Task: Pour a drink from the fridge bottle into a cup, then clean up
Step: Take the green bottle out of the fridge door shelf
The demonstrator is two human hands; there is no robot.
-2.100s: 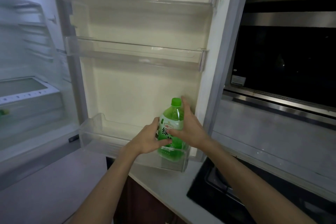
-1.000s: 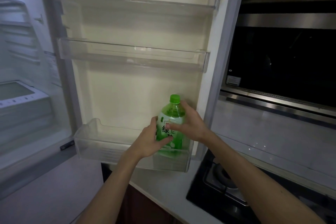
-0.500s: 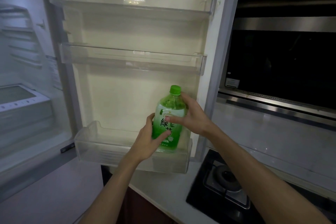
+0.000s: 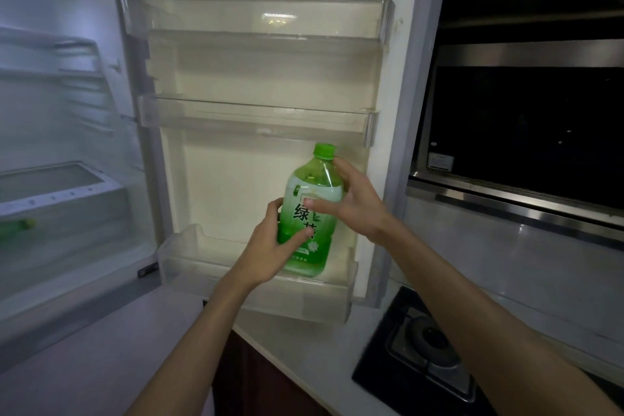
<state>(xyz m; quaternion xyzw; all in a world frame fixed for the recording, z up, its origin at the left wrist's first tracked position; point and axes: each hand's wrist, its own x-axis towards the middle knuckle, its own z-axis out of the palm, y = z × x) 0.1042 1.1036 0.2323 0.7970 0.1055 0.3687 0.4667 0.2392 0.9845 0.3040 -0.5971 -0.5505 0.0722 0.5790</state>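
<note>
A green drink bottle (image 4: 312,189) with a green cap and a white-green label is held upright in front of the open fridge door. Its base is level with the rim of the lowest door bin (image 4: 297,300). My left hand (image 4: 273,246) wraps the lower left side of the bottle. My right hand (image 4: 354,203) grips its upper right side, thumb across the label. No cup is in view.
The fridge door (image 4: 270,78) stands open with two bare upper bins. The fridge interior (image 4: 60,179) is at left. A white counter (image 4: 304,358) runs below, with a gas hob (image 4: 425,355) at right and a dark oven (image 4: 526,132) above it.
Both hands have lifted the bottle up out of the lowest door bin; it was sitting deep in the bin earlier and now its base is at the rim.
</note>
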